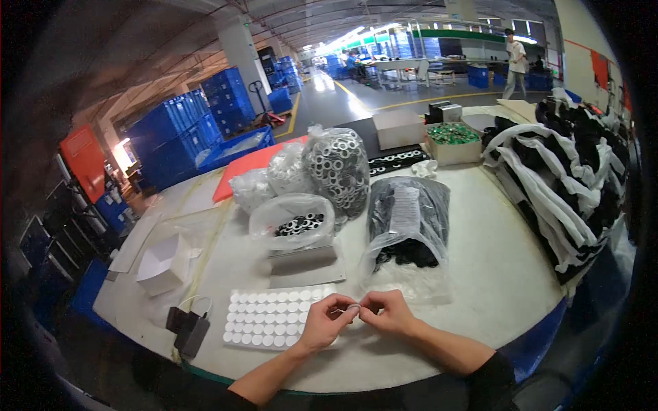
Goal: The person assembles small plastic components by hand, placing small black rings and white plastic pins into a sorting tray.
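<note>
My left hand (326, 323) and my right hand (388, 312) meet fingertip to fingertip above the table. Both are closed in a pinch on a small pale ring-like part (354, 307), mostly covered by the fingers. Beside and partly behind my left hand lies a sheet of white round discs (264, 318) set in rows. Beyond my hands, a clear plastic bag (409, 212) of black pieces lies with its mouth toward me. A bag-lined box (305, 264) of small black-and-white rings (299, 225) stands to its left.
Full plastic bags of rings (337, 168) stand farther back. A box of green pieces (454, 145) sits at the back right, near a large heap of black-and-white material (548, 185). At left are a white open box (163, 266) and a black power adapter (192, 334). A person (515, 63) walks far off.
</note>
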### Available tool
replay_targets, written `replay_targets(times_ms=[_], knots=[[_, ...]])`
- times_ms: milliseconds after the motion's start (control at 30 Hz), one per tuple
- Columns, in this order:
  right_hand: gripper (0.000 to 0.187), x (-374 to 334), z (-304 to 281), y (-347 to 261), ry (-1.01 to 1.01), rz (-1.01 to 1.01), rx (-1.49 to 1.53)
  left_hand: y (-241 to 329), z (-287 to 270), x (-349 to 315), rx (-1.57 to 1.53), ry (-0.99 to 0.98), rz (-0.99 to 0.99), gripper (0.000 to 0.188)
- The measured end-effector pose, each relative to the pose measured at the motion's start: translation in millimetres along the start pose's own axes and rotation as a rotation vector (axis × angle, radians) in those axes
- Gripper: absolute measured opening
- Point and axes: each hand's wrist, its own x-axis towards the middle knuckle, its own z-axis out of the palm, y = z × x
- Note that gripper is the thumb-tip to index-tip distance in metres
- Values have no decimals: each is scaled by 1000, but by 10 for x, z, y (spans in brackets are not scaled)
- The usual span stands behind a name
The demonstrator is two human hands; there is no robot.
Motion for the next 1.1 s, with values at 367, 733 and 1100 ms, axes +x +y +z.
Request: replay_targets(times_ms=[367,733,1100], knots=[[20,30,-56,-107,41,-87,-268,288,-638,639,249,-53,16,14],[15,354,-531,377,343,-208,-909,384,-1083,1438,1066,408,475,23],[26,488,-339,456,242,-112,-1048,431,-1010,802,1272,263,826,47]])
